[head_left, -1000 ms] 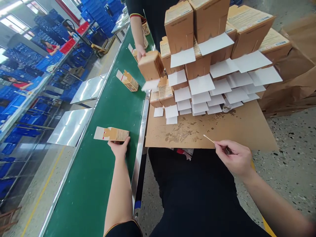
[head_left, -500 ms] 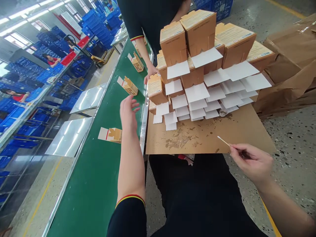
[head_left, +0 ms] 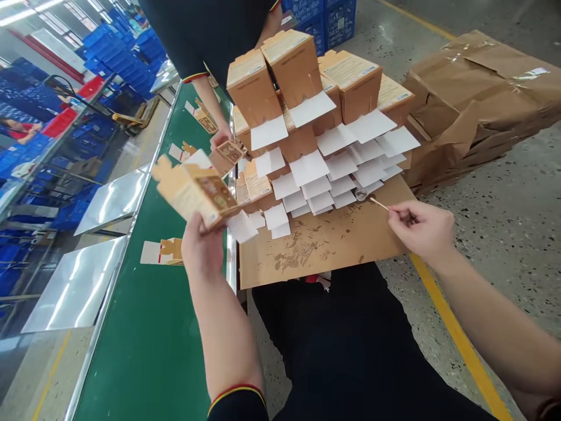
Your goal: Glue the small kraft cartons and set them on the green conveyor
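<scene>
L hand (head_left: 203,250): fingers curled round carton (head_left: 193,190); R hand (head_left: 423,228): fingertips pinching swab (head_left: 380,203), tip beside small dish (head_left: 360,194). Step: prob. wetting swab; next move reqs. steady carton

One left hand (head_left: 203,248) is holding one carton (head_left: 199,193), one right hand (head_left: 424,230) one swab (head_left: 380,203), one co-worker's hand (head_left: 221,137) another carton (head_left: 228,153) — at least three cartons (head_left: 172,250) are sitting on one belt (head_left: 149,339). Two panels (head_left: 74,286) are showing — and one dish (head_left: 360,195).

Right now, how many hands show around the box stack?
3: the left hand holding a box, the right hand holding a cotton swab, and a co-worker's hand beside the stack. The co-worker's other hand may be hidden behind it.
</scene>
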Available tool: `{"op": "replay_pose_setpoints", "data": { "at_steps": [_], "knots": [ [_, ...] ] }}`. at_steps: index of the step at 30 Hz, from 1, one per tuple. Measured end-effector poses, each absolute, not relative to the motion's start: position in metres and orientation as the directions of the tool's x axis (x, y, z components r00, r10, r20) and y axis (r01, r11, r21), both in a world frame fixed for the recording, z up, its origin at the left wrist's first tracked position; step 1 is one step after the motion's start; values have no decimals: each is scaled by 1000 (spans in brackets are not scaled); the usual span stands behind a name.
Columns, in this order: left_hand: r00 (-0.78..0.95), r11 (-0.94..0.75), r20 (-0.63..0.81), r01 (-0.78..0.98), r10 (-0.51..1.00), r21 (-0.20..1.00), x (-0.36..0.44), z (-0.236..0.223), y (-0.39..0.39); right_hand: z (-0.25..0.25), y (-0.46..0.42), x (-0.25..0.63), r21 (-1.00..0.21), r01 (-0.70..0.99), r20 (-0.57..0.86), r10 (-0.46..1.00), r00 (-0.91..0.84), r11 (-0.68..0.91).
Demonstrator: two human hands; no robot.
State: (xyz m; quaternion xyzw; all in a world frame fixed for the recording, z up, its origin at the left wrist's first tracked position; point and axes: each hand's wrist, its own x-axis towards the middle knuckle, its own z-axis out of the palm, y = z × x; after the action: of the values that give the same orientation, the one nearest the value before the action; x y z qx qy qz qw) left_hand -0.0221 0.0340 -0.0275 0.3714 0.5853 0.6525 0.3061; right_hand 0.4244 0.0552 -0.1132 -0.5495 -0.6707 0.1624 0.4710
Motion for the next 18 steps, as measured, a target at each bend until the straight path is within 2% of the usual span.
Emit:
{"op": "replay_pose_setpoints", "data": {
  "at_steps": [2, 4, 7, 11, 14, 18],
  "knots": [
    [-493, -165, 104, -81, 864, 983, -8, -42, -1, -112, 77, 424, -691, 652, 390, 920, -26, 312],
    [-478, -122, 35, -153, 878, 981, 9, -64, -29, -112, 97, 421, -640, 711, 314, 944, -104, 292],
    [-505, -20, -74, -179, 860, 984, 27, -102, -50, -113, 120, 418, -573, 772, 229, 959, -169, 273],
    [-533, 30, -107, -150, 839, 988, 36, -135, -51, -113, 129, 424, -547, 787, 214, 956, -200, 287],
    [-573, 19, -86, -121, 815, 992, 38, -146, -46, -114, 110, 422, -611, 716, 292, 937, -193, 338],
    [-599, 13, -78, -112, 797, 994, 43, -152, -47, -127, 46, 377, -752, 451, 371, 874, -315, 482]
  ]
}}
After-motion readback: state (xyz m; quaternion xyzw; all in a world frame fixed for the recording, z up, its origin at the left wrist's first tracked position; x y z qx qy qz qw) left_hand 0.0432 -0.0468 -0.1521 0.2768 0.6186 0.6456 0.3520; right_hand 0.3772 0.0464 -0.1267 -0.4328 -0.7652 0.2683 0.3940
